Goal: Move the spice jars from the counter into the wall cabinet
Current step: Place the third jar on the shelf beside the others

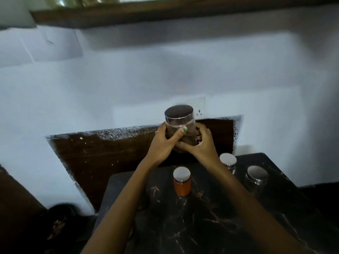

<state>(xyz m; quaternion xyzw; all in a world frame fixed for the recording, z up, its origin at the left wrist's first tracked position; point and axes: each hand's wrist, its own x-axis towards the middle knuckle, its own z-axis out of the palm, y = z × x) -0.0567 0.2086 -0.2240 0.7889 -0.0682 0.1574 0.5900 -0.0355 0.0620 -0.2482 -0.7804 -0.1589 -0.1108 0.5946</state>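
Both my hands hold a clear jar of dark spice (178,116) with a dark lid, lifted above the black marble counter (211,226). My left hand (163,143) wraps its left side, and my right hand (203,143) grips its right side and base. Three jars stand on the counter: an orange-filled jar (182,182) with a silver lid in the middle, a silver-lidded jar (228,160) behind my right wrist, and another silver-lidded jar (257,176) to the right. The dark wooden bottom edge of the wall cabinet (165,13) runs across the top.
A pale wall (128,79) with a white socket (200,107) rises behind the counter. A dark brown wooden panel (110,153) leans against the wall at counter level. Dark floor with a blurred object (58,224) lies at the lower left.
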